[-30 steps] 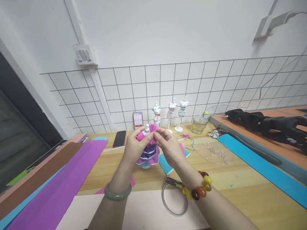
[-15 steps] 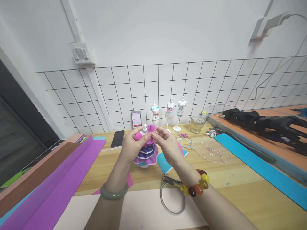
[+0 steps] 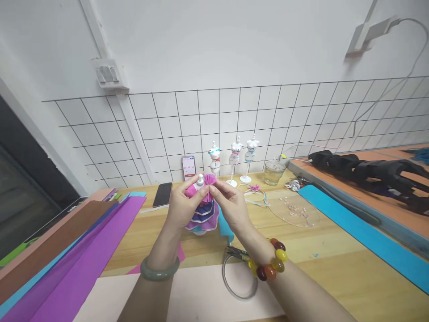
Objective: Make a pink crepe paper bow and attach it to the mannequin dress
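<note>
A small white mannequin [image 3: 200,180] stands upright in a tiered paper dress [image 3: 203,214] of purple, navy and blue ruffles with a pink top. Around the bodice my left hand [image 3: 182,203] is closed, its thumb at the front. Against the chest lies a pleated pink paper fan [image 3: 210,180], pinched at its gathered end by the thumb and fingers of my right hand [image 3: 233,208]. The fingertips of both hands meet there and partly hide the bodice. Blue paper [image 3: 225,226] lies just beside my right wrist.
Pliers [image 3: 237,253] and a grey ring [image 3: 224,279] rest by my right forearm. Behind the hands stand three bare mannequins [image 3: 235,156], a propped phone [image 3: 189,167] and a glass [image 3: 273,173]. Purple paper [image 3: 97,255] lies left, a blue strip [image 3: 355,232] right.
Both hands keep their grip, with my right hand's fingers shifted slightly against the pink fan. The whole view has moved a little, so the background sits slightly farther left.
</note>
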Motion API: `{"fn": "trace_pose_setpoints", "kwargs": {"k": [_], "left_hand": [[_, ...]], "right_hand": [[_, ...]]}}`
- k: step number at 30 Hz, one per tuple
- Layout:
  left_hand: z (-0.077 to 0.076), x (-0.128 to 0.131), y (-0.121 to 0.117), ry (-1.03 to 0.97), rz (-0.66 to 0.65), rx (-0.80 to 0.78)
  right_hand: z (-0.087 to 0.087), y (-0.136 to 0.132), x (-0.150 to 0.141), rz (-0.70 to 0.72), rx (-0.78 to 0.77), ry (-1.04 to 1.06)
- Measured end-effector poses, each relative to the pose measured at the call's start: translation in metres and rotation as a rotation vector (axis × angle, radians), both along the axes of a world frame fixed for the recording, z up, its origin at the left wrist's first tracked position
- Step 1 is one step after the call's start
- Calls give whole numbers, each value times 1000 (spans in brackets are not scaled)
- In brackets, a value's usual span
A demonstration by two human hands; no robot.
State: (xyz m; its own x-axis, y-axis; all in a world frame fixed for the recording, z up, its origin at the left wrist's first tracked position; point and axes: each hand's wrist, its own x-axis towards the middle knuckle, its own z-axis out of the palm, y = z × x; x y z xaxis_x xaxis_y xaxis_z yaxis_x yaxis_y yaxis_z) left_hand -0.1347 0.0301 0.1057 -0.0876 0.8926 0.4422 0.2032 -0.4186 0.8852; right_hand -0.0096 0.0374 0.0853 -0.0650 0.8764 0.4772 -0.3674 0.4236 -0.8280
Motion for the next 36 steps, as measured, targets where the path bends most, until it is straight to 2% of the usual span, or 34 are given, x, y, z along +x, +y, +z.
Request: {"fn": "trace_pose_setpoints", "kwargs": {"k": [4, 7, 10, 14, 17, 21, 25, 30, 32, 34, 36], "left_hand": [[-1, 2, 1, -4, 13, 13], [-1, 3, 0, -20, -14, -4], [1, 3, -1, -38, -34, 1], [2, 2, 0, -30, 3, 29], [1, 0, 3, -21, 30, 19], [-3, -5, 10, -56, -15, 27], [-7, -8, 15, -80, -22, 53], [-9, -8, 17, -104, -38, 83], [-8, -10, 18, -121, -42, 86], [-9, -13, 20, -154, -45, 77], [-9, -16, 23, -201, -42, 54]], "right_hand": [[-1, 1, 0, -24, 3, -4], [0, 2, 0, 26, -21, 41], [2, 4, 0, 95, -98, 99], [1, 5, 0, 127, -215, 150], [-1, 6, -1, 126, -249, 141], [-1, 5, -2, 78, -227, 88], [-2, 3, -2, -40, -144, 8], [-6, 0, 1, -362, 207, -240], [-7, 4, 5, -449, 317, -366], [-9, 14, 13, -492, 318, -475], [-15, 30, 24, -499, 203, -662]]}}
